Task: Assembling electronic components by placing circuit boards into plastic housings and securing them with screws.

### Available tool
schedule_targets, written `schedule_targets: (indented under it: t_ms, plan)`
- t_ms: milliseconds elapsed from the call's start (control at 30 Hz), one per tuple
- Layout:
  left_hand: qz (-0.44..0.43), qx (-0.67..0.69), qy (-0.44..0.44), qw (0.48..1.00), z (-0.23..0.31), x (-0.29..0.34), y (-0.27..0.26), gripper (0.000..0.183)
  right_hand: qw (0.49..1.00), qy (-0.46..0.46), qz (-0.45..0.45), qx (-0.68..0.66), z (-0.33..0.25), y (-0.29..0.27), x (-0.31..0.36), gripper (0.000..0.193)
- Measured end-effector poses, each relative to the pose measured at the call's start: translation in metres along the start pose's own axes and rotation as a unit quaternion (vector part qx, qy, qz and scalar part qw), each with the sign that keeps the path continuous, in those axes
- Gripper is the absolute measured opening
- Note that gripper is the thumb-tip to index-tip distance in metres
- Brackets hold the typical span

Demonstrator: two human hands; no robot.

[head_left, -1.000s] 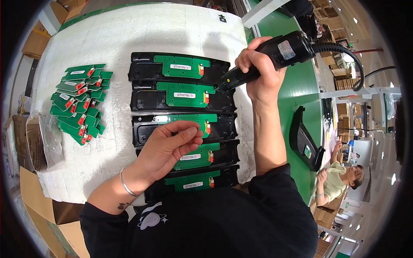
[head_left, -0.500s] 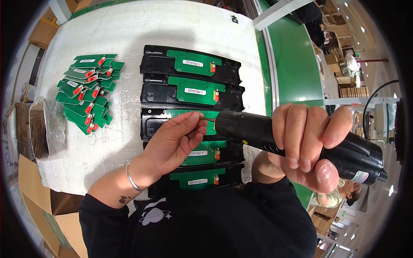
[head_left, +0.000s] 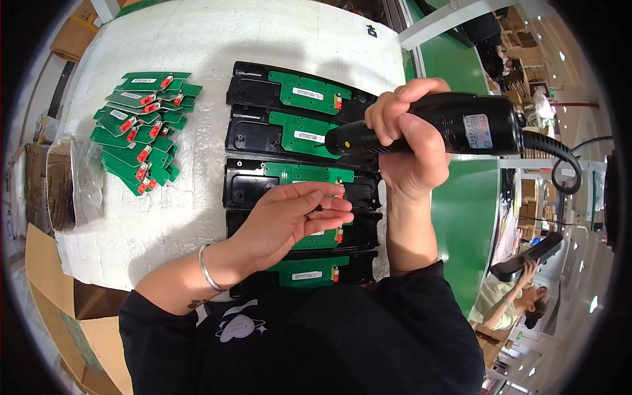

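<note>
A black electric screwdriver [head_left: 461, 125] is gripped in my right hand [head_left: 415, 135]. Its thin bit reaches left over the green circuit board [head_left: 299, 136] of the second black panel from the far end; contact cannot be made out. Small dark pieces that look like screws [head_left: 318, 209] lie within the half-curled fingers of my left hand [head_left: 289, 217]. That hand hovers over the third and fourth panels, partly covering their boards. Several black plastic panels [head_left: 247, 122] lie in a column, each carrying a green board with a white label and a red-and-white part.
Loose green circuit boards [head_left: 138, 135] are heaped on the white foam surface [head_left: 178, 39] to the left. A plastic-lined box [head_left: 66, 191] and an open carton [head_left: 52, 276] flank it. Right, beyond a green surface [head_left: 464, 217], a co-worker [head_left: 503, 299] holds up a black part.
My right hand has swung the screwdriver from the third panel up to the second. My left hand has let go near the bit, drawn back and opened its fingers somewhat.
</note>
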State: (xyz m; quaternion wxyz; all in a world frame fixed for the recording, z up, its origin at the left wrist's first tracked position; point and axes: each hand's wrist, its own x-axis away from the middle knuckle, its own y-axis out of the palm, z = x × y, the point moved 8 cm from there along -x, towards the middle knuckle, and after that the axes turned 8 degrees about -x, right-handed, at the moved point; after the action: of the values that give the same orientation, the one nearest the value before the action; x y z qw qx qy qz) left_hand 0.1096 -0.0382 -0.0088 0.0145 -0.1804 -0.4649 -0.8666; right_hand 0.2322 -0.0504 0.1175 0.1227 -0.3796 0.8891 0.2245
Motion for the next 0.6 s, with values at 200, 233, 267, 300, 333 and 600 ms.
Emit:
schedule_targets:
  t_ms: [200, 233, 267, 300, 333, 600]
  plan:
    - [-0.018, -0.024, 0.008, 1.0, 0.004, 0.002, 0.002, 0.017, 1.0, 0.012, 0.001, 0.005, 0.009, -0.002, 0.0, 0.021]
    - [-0.018, -0.023, 0.009, 1.0, 0.005, 0.003, 0.001, 0.017, 1.0, 0.014, 0.0, 0.007, 0.01, -0.001, -0.001, 0.02]
    - [-0.018, -0.037, 0.011, 0.999, 0.006, 0.004, 0.001, 0.016, 1.0, 0.016, -0.001, 0.009, 0.011, -0.001, -0.001, 0.02]
    - [-0.017, -0.051, 0.012, 0.998, 0.006, 0.004, 0.0, 0.015, 1.0, 0.016, -0.002, 0.009, 0.011, 0.0, -0.001, 0.02]
    - [-0.016, -0.05, 0.014, 0.999, 0.007, 0.004, 0.001, 0.015, 1.0, 0.021, -0.011, 0.016, 0.011, 0.002, -0.001, 0.019]
    - [0.067, 0.003, 0.025, 0.997, 0.012, 0.002, -0.006, 0.018, 0.998, 0.037, -0.024, -0.042, 0.019, 0.0, -0.004, 0.016]
